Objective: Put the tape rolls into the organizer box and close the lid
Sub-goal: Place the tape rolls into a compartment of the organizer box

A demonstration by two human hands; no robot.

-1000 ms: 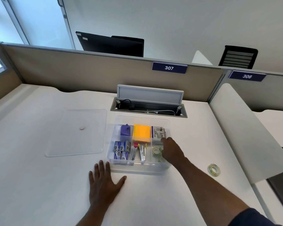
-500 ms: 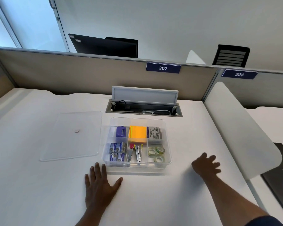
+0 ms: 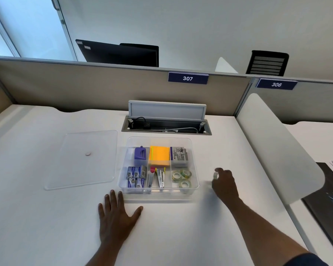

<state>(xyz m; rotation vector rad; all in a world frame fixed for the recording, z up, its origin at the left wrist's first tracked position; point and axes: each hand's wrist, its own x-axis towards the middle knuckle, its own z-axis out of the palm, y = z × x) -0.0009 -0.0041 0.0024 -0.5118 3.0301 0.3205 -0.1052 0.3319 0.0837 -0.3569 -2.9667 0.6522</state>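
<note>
A clear organizer box (image 3: 196,186) stands open on the white desk. Three tape rolls (image 3: 181,177) lie in its front right compartment. My right hand (image 3: 225,186) hovers just right of the box, fingers closed on another small clear tape roll (image 3: 216,175), partly hidden by the fingers. My left hand (image 3: 116,214) lies flat on the desk in front of the box's left corner, fingers spread, holding nothing. The clear lid (image 3: 85,160) with a small round knob lies flat to the left of the box.
Other compartments hold staple boxes (image 3: 136,177), an orange sticky-note pad (image 3: 159,156), a purple item (image 3: 140,153) and clips. An open cable hatch (image 3: 166,126) sits behind the box. A white curved divider (image 3: 273,143) rises at the right, with a dark folder (image 3: 327,206) beyond it.
My right hand left the box, reached right to the loose tape roll on the desk, and now comes back toward the box holding it. My left hand stayed put.
</note>
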